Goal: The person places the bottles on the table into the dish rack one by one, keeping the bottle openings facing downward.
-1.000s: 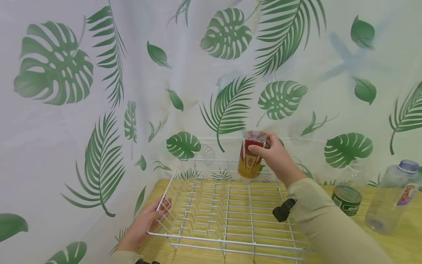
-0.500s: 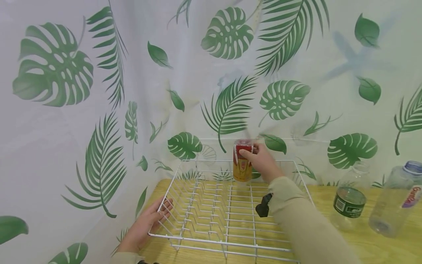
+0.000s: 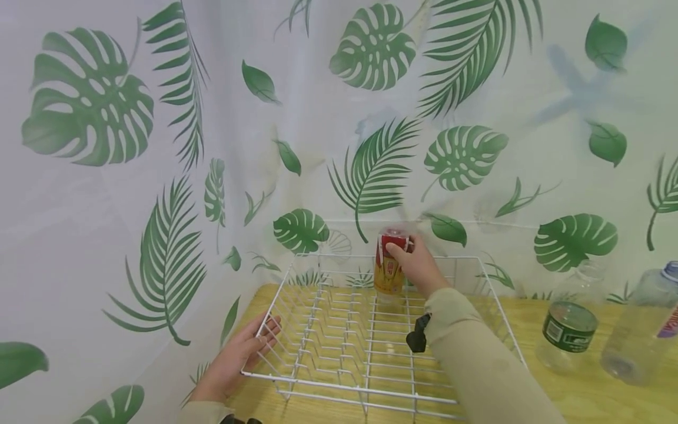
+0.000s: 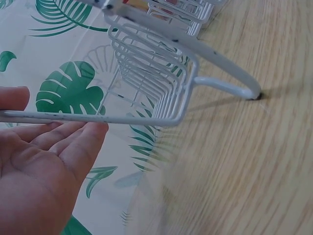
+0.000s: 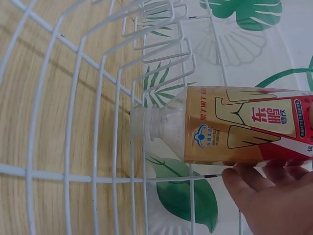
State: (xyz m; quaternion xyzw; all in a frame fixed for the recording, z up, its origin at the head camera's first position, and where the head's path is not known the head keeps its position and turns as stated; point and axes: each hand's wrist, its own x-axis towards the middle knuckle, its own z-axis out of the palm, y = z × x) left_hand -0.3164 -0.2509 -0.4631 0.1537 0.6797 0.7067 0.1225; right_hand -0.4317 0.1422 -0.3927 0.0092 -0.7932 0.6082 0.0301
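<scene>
In the head view, my right hand (image 3: 421,267) grips an upside-down clear plastic bottle (image 3: 391,268) with a red and gold label. In the right wrist view the neck of the bottle (image 5: 234,125) points down at the wires of the white dish rack (image 3: 371,386), and its tip is at the bottom grid. Whether it bears on the wires I cannot tell. At the rack's left side is my left hand (image 3: 241,356), thumb and fairly straight fingers on either side of the top rim. Fingertips (image 4: 98,129) touch that rim in the left wrist view.
Right of the rack stand a clear bottle with a dark green label (image 3: 569,330) and a taller clear bottle with a blue neck (image 3: 635,335). The wooden tabletop (image 3: 577,400) meets a leaf-patterned sheet (image 3: 296,59) behind and on the left.
My right hand has brought the upside-down bottle lower and slightly left, down into the back of the dish rack. My left hand stays at the rack's left rim. The head view has shifted slightly.
</scene>
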